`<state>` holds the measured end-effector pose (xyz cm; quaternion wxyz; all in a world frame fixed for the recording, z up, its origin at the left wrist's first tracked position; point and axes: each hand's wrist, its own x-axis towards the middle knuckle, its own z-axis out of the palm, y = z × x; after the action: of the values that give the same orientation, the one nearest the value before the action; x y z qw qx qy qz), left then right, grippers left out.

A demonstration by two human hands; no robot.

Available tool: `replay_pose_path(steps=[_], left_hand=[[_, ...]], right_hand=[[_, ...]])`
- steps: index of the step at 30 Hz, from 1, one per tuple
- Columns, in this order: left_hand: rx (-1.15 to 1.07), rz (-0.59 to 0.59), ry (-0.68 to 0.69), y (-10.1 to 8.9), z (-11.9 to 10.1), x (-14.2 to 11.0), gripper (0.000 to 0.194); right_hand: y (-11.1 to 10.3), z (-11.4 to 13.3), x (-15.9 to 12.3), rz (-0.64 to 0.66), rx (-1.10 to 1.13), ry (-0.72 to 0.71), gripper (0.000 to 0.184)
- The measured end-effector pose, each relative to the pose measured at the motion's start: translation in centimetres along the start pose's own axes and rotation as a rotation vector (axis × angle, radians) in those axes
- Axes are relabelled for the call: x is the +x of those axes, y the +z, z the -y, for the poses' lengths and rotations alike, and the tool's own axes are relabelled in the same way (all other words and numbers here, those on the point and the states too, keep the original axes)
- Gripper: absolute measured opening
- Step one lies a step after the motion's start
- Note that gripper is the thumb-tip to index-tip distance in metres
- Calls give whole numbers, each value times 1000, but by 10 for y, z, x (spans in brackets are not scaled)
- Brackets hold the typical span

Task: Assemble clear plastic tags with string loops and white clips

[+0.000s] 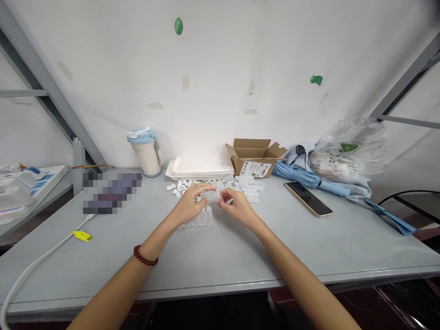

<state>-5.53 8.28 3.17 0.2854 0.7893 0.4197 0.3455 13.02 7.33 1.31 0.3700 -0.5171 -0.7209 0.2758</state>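
Note:
Over the middle of the desk my left hand (191, 204) and my right hand (238, 206) face each other, fingers bent. A small clear plastic piece (213, 197) lies between their fingertips; its exact shape is hard to make out. The right thumb and fingers pinch its right side, while the left thumb and index finger curve around its left side. Just below stands a row of several clear plastic sleeves (202, 217). Small white caps (179, 187) are heaped behind my left hand. More clear plastic sleeves (253, 188) lie behind my right hand.
Behind the pieces are a white foam packet (202, 168) and an open cardboard box (254, 158). A tumbler (146, 153) stands at left near a cable (44, 252). To the right are a phone (308, 198), a blue umbrella (299, 174) and a plastic bag (347, 153).

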Motion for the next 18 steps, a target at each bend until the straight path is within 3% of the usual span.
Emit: replay_pose_path(steps=[18], left_hand=[[-236, -23, -5, 1, -3, 1, 29]], right_hand=[[1, 0, 0, -52, -62, -82, 13]])
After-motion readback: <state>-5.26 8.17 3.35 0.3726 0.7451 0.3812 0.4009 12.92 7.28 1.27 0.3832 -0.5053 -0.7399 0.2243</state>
